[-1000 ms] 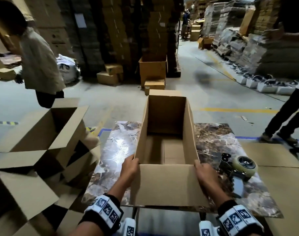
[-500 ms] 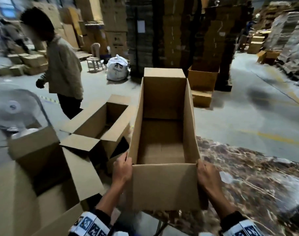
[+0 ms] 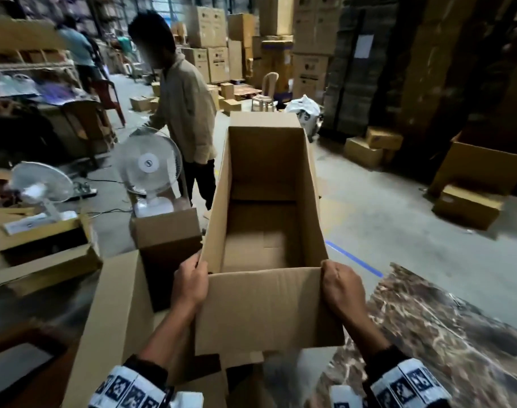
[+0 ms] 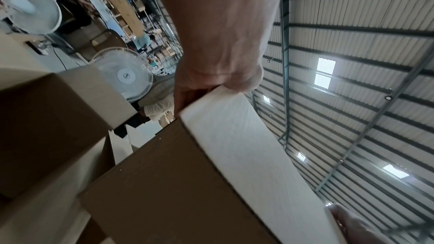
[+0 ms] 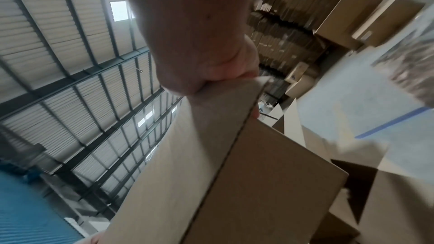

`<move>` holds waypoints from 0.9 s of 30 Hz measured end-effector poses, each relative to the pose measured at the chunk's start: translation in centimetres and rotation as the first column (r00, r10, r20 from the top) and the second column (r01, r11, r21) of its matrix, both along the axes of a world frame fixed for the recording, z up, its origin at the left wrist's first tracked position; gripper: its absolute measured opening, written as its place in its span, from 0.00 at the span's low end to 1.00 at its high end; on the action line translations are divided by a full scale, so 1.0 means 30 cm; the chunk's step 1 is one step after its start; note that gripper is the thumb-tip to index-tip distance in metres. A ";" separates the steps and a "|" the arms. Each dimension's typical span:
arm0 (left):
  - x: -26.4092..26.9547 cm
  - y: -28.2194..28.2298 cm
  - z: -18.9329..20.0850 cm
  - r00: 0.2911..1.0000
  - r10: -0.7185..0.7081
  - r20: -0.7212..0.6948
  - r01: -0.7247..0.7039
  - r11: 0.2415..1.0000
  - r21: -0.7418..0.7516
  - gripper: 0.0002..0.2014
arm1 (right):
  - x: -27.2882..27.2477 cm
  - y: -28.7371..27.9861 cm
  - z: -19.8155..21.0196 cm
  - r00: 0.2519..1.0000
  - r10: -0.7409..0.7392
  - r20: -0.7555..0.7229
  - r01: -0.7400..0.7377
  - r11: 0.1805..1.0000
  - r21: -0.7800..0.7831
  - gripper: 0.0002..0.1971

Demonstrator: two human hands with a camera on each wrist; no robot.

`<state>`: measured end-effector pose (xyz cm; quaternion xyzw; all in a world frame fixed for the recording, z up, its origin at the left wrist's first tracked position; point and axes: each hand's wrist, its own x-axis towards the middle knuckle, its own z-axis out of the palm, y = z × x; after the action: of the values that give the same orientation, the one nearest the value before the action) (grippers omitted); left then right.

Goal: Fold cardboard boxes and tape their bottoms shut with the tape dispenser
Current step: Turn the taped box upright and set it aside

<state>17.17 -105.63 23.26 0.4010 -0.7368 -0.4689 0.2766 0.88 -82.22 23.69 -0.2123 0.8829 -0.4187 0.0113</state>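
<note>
A tall brown cardboard box (image 3: 269, 307), open at the top with its bottom flaps folded in, hangs in the air between my hands, to the left of the marbled table (image 3: 445, 334). My left hand (image 3: 189, 285) grips the near left top corner, fingers curled over the rim. My right hand (image 3: 341, 285) grips the near right top corner the same way. The left wrist view shows the box (image 4: 211, 183) from below with my left hand (image 4: 211, 73) clamped on its edge. In the right wrist view my right hand (image 5: 211, 66) holds the box (image 5: 234, 183) corner. No tape dispenser is in view.
Open cardboard boxes (image 3: 110, 319) lie below and left of the held one. Two white table fans (image 3: 150, 163) stand on boxes at the left. A person in a beige shirt (image 3: 186, 107) bends over one fan. Box stacks (image 3: 313, 39) line the back.
Both hands have lifted the box off the marbled table and swung it left, over the open boxes on the floor. My view has turned left with it; the tape dispenser has left the view.
</note>
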 end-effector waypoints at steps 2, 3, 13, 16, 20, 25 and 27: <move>-0.008 -0.065 0.004 0.999 0.037 -0.016 -0.037 0.999 0.004 0.26 | -0.028 -0.090 0.013 0.999 0.029 -0.020 -0.029 0.999 -0.014 0.21; -0.021 -0.095 0.006 0.998 0.053 -0.021 -0.053 0.999 0.010 0.23 | -0.049 -0.136 0.024 0.999 0.043 -0.023 -0.044 0.999 -0.016 0.22; -0.422 -0.298 -0.059 0.989 0.142 0.039 -0.146 0.983 0.111 0.17 | -0.456 -0.399 0.050 0.994 0.088 0.060 -0.089 0.996 0.026 0.26; -0.559 -0.373 -0.120 0.986 0.161 0.045 -0.165 0.980 0.114 0.19 | -0.580 -0.451 0.006 0.988 0.113 0.105 -0.117 0.992 0.037 0.24; -0.676 -0.438 -0.204 0.973 0.096 0.209 -0.113 0.991 0.073 0.16 | -0.701 -0.494 -0.125 0.948 0.132 0.289 -0.156 0.986 0.061 0.31; -0.733 -0.465 -0.230 0.949 0.065 0.307 -0.073 0.997 0.015 0.18 | -0.730 -0.536 -0.199 0.964 0.121 0.236 -0.156 0.979 0.133 0.38; -0.735 -0.469 -0.211 0.941 0.043 0.335 -0.052 0.998 0.019 0.20 | -0.737 -0.537 -0.200 0.972 0.125 0.197 -0.161 0.970 0.182 0.38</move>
<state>-4.87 -119.70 16.92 0.4962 -0.7564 -0.3976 0.1533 -21.22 -98.32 17.70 -0.2337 0.8975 -0.3451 0.1442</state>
